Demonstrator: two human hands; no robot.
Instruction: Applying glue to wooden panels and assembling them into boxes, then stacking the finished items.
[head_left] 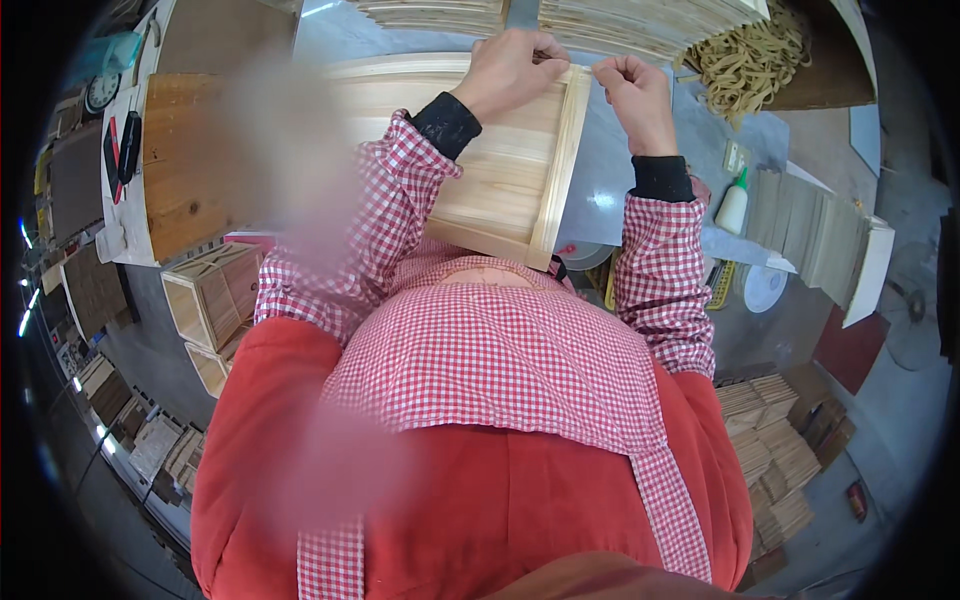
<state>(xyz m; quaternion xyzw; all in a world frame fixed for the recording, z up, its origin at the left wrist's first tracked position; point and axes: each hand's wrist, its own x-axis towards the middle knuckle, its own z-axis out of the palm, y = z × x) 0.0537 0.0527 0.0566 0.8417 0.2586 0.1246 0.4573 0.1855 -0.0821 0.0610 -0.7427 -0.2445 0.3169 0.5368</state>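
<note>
A pale wooden box or framed panel (500, 180) with raised edge strips lies on the worktable in front of me, its near edge close to my apron. My left hand (510, 72) reaches over its far right corner, thumb and fingers pinched together there. Just past the right side strip, my right hand (638, 100) is also closed in a pinch, its fingertips close to the same corner. Whatever is between the fingers of either hand is too small to make out. A blurred smear in the picture hides part of the box's left side.
Tan elastic bands (750, 60) lie heaped at the far right, beside stacked thin wooden boards (650, 30). A white bottle with a green cap (733, 205) and a row of grey boards (815, 225) are on the right. Wooden boxes (212, 290) stand at lower left.
</note>
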